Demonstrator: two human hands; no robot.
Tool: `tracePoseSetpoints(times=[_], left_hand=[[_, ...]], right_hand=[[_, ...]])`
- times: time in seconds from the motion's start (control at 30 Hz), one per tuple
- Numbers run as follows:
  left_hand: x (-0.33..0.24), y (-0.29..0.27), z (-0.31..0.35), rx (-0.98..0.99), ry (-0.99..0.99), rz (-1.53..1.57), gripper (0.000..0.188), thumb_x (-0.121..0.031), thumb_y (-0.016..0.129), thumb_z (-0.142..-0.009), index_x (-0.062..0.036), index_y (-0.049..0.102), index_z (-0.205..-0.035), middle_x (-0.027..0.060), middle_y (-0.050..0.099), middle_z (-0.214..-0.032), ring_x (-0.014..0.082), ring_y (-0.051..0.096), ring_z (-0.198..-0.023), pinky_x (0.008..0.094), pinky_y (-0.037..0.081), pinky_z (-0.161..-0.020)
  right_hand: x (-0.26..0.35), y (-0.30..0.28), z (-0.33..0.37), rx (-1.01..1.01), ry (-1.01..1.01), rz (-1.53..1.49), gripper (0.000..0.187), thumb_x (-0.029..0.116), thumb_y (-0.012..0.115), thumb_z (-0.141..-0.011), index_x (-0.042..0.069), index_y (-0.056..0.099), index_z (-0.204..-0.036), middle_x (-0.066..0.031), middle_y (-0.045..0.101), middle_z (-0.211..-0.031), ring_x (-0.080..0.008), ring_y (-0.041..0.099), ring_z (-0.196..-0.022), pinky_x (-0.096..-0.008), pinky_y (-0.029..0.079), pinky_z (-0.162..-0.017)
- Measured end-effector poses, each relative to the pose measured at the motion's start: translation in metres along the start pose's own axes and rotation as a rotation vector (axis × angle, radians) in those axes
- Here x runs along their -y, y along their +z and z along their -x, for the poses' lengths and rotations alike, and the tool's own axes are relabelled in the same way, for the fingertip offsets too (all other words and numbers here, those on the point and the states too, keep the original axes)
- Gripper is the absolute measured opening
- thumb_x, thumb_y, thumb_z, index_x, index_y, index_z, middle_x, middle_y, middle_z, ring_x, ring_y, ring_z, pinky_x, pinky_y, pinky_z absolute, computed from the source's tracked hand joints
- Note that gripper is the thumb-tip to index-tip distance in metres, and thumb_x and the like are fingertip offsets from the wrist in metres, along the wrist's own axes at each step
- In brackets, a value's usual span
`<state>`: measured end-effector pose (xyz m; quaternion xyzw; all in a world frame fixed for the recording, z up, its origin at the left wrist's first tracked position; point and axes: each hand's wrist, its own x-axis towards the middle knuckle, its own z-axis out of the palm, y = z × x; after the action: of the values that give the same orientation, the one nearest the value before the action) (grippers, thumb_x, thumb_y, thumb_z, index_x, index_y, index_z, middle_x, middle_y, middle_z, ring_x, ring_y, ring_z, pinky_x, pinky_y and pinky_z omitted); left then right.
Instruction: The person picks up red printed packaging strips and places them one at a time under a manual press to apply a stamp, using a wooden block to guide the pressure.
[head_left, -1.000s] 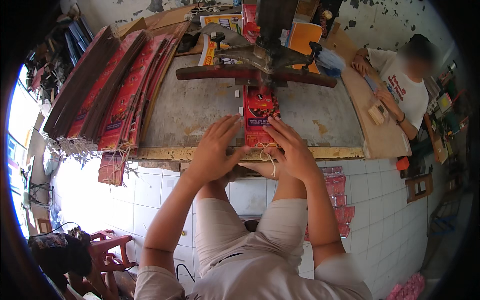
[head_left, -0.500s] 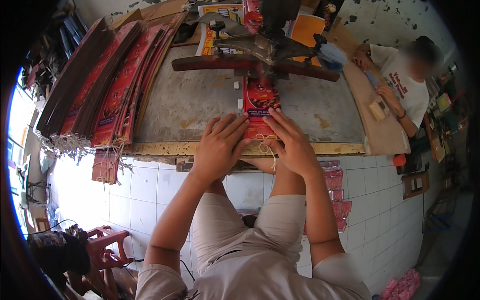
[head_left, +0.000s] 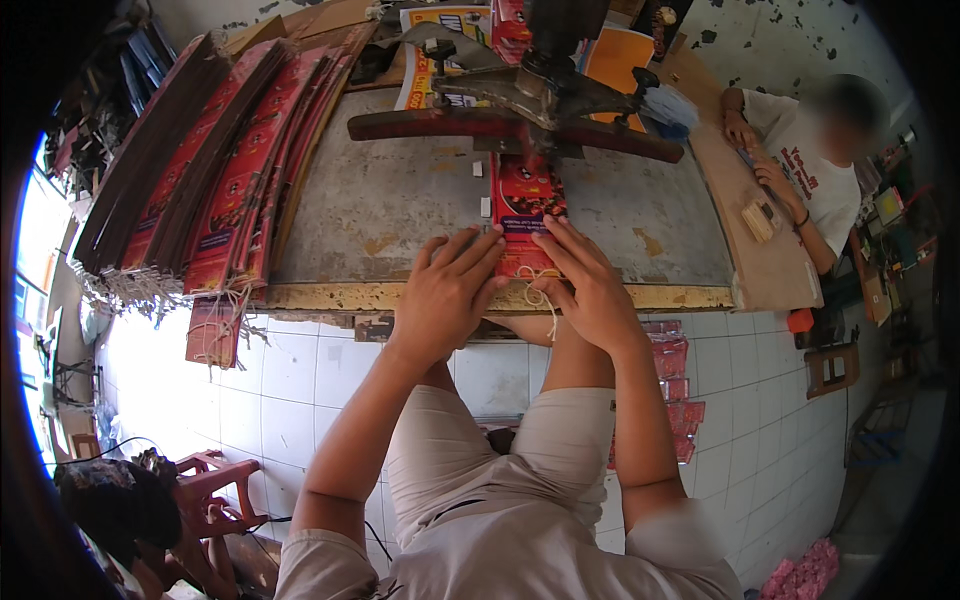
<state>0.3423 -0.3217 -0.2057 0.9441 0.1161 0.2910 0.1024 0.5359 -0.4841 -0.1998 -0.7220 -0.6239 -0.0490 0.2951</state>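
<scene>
A red printed paper strip (head_left: 522, 205) lies on the grey metal tabletop (head_left: 380, 190), its far part passing under the pressing bar (head_left: 440, 124) of a dark metal machine. A pale string (head_left: 541, 290) loops from its near end and dangles past the table's front edge. My left hand (head_left: 450, 285) rests flat, fingers stretched, fingertips against the strip's left edge. On the other side my right hand (head_left: 585, 285) has its fingers spread over the strip's right edge, thumb beside the string. Neither hand grips anything.
Tall bundles of red strips with string ends (head_left: 235, 200) stand at the left. Across the right side a co-worker (head_left: 805, 170) leans on the brown board (head_left: 705, 165), near a small wooden block (head_left: 757, 222). Red packets (head_left: 675, 390) lie on the tiled floor; a red stool (head_left: 215, 490) stands lower left.
The view has shifted slightly. Both my hands keep nearly the same place at the strip's edges. The co-worker's arms have moved a little.
</scene>
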Motion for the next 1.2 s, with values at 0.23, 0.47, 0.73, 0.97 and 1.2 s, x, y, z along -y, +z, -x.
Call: tracePoseSetpoints(times=[0.23, 0.47, 0.73, 0.97, 1.2], left_hand=[[0.000, 0.001, 0.000, 0.000, 0.004, -0.008, 0.046, -0.030, 0.066, -0.108, -0.0071, 0.068, -0.147, 0.0056, 0.065, -0.158, 0.0304, 0.055, -0.148, 0.0529, 0.040, -0.123], [-0.007, 0.000, 0.005, 0.025, 0.094, -0.058, 0.056, -0.038, 0.069, -0.106, -0.0086, 0.062, -0.153, 0.0117, 0.055, -0.166, 0.0348, 0.049, -0.153, 0.0584, 0.031, -0.130], [-0.079, 0.047, 0.004, 0.097, -0.002, -0.081, 0.073, -0.050, 0.070, -0.102, -0.0064, 0.052, -0.159, 0.0254, 0.040, -0.171, 0.0445, 0.037, -0.159, 0.0626, 0.027, -0.131], [-0.082, 0.057, 0.003, 0.075, -0.027, -0.054, 0.075, -0.051, 0.069, -0.103, -0.0072, 0.051, -0.161, 0.0222, 0.039, -0.174, 0.0452, 0.033, -0.161, 0.0619, 0.026, -0.132], [-0.082, 0.051, 0.003, 0.032, -0.040, 0.043, 0.072, -0.046, 0.074, -0.100, -0.0053, 0.055, -0.157, 0.0230, 0.042, -0.172, 0.0465, 0.036, -0.160, 0.0628, 0.027, -0.132]], right_hand=[[0.002, -0.004, 0.001, 0.010, 0.023, -0.045, 0.060, 0.035, 0.078, -0.100, 0.004, 0.065, -0.150, -0.0154, 0.056, -0.164, -0.0376, 0.048, -0.155, -0.0510, 0.044, -0.126], [-0.140, -0.084, 0.044, -0.206, 0.457, 0.356, 0.054, 0.039, 0.066, -0.111, 0.003, 0.063, -0.152, -0.0248, 0.058, -0.160, -0.0423, 0.050, -0.153, -0.0527, 0.040, -0.126], [-0.298, -0.197, 0.092, -0.226, 0.551, 0.616, 0.047, 0.017, 0.066, -0.109, 0.008, 0.060, -0.155, -0.0256, 0.056, -0.154, -0.0454, 0.054, -0.143, -0.0518, 0.048, -0.115], [-0.306, -0.205, 0.105, -0.293, 0.470, 0.355, 0.040, 0.010, 0.066, -0.110, 0.003, 0.061, -0.149, -0.0245, 0.064, -0.143, -0.0459, 0.061, -0.133, -0.0480, 0.049, -0.113], [-0.095, -0.141, 0.091, -0.177, 0.249, -0.202, 0.038, -0.001, 0.065, -0.107, 0.004, 0.066, -0.144, -0.0151, 0.067, -0.144, -0.0278, 0.064, -0.138, -0.0393, 0.056, -0.111]])
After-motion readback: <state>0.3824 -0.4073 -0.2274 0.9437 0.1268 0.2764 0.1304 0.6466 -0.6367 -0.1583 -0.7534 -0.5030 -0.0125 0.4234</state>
